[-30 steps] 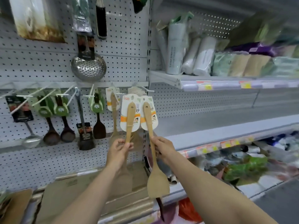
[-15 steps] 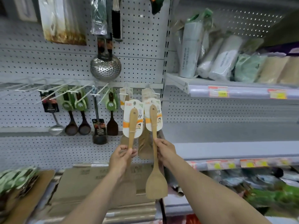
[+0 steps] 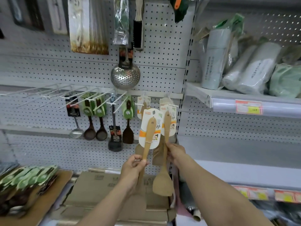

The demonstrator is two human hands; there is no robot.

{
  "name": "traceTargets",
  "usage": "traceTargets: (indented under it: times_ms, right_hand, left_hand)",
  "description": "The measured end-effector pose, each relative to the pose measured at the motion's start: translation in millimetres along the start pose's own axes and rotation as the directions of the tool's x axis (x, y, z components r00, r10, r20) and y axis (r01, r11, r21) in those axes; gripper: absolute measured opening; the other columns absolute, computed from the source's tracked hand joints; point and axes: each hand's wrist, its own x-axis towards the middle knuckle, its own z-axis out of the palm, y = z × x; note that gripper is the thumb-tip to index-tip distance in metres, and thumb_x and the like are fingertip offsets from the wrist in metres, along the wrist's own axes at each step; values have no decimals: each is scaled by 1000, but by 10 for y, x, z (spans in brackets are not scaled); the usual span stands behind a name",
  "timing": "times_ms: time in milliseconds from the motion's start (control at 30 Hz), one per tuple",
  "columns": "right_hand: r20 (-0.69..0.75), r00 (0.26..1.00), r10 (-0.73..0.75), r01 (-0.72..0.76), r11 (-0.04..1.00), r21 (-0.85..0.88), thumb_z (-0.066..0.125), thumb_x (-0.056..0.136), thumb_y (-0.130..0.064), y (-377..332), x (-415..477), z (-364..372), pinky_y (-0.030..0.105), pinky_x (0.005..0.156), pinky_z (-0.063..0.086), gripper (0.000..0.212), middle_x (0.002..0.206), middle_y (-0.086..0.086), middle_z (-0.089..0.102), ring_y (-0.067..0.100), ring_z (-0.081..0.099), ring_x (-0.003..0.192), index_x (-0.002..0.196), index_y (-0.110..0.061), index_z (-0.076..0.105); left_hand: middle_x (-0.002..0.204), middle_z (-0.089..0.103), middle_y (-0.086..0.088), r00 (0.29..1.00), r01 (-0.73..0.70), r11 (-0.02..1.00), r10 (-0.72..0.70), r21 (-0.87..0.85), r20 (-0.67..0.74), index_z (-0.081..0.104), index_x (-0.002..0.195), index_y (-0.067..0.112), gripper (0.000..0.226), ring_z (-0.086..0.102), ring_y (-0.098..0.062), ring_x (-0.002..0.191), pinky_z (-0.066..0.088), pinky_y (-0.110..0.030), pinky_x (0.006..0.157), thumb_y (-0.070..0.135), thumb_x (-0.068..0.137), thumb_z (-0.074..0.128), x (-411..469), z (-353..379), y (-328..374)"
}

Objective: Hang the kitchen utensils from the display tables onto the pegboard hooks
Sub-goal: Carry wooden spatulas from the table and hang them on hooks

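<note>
I hold two wooden spatulas upright in front of the white pegboard [image 3: 162,59]. My left hand [image 3: 133,167] grips the handle of the left spatula [image 3: 149,136], whose white and orange label card faces me. My right hand [image 3: 175,152] grips the handle of the right spatula [image 3: 162,185], its blade hanging below my fingers. The right spatula's top is at the rightmost hook [image 3: 172,105], where other carded wooden spatulas hang. A second hook [image 3: 140,104] with wooden spatulas is just left of it.
Along the hook row hang dark spoons [image 3: 95,132], a steel ladle [image 3: 75,132] and a black turner [image 3: 115,141]. A steel skimmer [image 3: 125,75] hangs above. Cardboard boxes [image 3: 105,190] and a stack of green-carded utensils [image 3: 27,178] lie below. Shelves with wrapped rolls [image 3: 250,67] stand at right.
The view has moved closer to the pegboard. Both hands have raised the spatulas a little toward the rightmost hooks, the right one now reaching the hook's tip.
</note>
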Motion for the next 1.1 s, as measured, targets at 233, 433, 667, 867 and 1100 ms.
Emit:
traceTargets:
  times_ms: [233, 433, 667, 867, 1100]
  right_hand:
    - [-160, 955, -248, 249, 968, -15, 66, 95, -45, -316, -106, -21, 37, 83, 53, 33, 90, -1, 70, 19, 65, 88, 100, -13, 69]
    - [-8, 905, -426, 422, 895, 141, 66, 95, -40, -605, -424, -97, 37, 81, 55, 29, 91, 8, 76, 18, 68, 81, 93, -12, 74]
    - [-83, 876, -475, 479, 877, 42, 78, 88, -21, -740, -375, -192, 51, 91, 58, 14, 82, 7, 73, 23, 66, 80, 80, -11, 71]
    - [-88, 863, -497, 500, 866, 6, 78, 88, -20, -810, -268, -123, 42, 85, 60, 14, 79, 3, 73, 18, 67, 74, 79, -13, 71]
    - [-36, 866, -499, 500, 863, 75, 74, 91, -16, -719, -200, -177, 42, 86, 59, 10, 79, 4, 72, 18, 66, 75, 82, -12, 70]
  left_hand:
    - [86, 77, 5, 999, 36, 998, -36, 53, -2, 66, 97, 18, 4, 68, -21, 99, 50, -51, 98, 20, 94, 66, -25, 155, 5]
    - [82, 77, 3, 999, 52, 998, -52, 28, 14, 67, 91, 19, 3, 68, -22, 94, 50, -47, 93, 18, 94, 67, -47, 417, -77]
    - [87, 77, 2, 999, 39, 999, -39, 19, 23, 67, 94, 15, 3, 70, -17, 93, 53, -40, 87, 18, 94, 66, -29, 638, -124]
    - [82, 77, 4, 999, 46, 999, -46, 4, 17, 67, 93, 16, 3, 69, -17, 91, 50, -43, 92, 18, 94, 66, 92, 701, -157]
    - [85, 77, 2, 1000, 19, 998, -20, 55, 22, 66, 93, 15, 2, 69, -16, 90, 51, -33, 79, 16, 94, 65, 340, 645, -226]
